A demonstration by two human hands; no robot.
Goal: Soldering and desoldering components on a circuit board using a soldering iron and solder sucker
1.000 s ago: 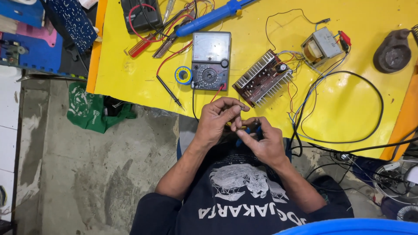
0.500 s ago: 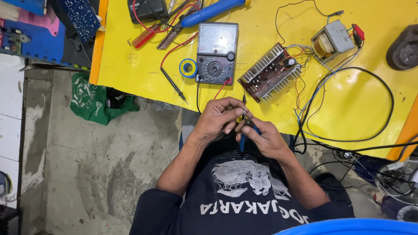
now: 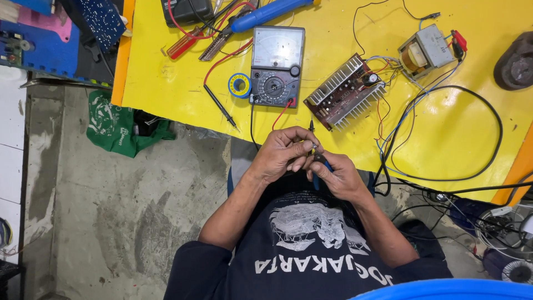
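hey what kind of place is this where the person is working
Most likely a small electronics repair bench. On the yellow table lie an analog multimeter, a bare circuit board with a finned heatsink and a small transformer, and both hands, left hand and right hand, work a small blue-handled tool.

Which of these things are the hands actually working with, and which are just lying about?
In hand:
left hand and right hand, together on a blue-handled tool

Lying about:
multimeter
finned circuit board
transformer
solder reel
black probe
green cloth
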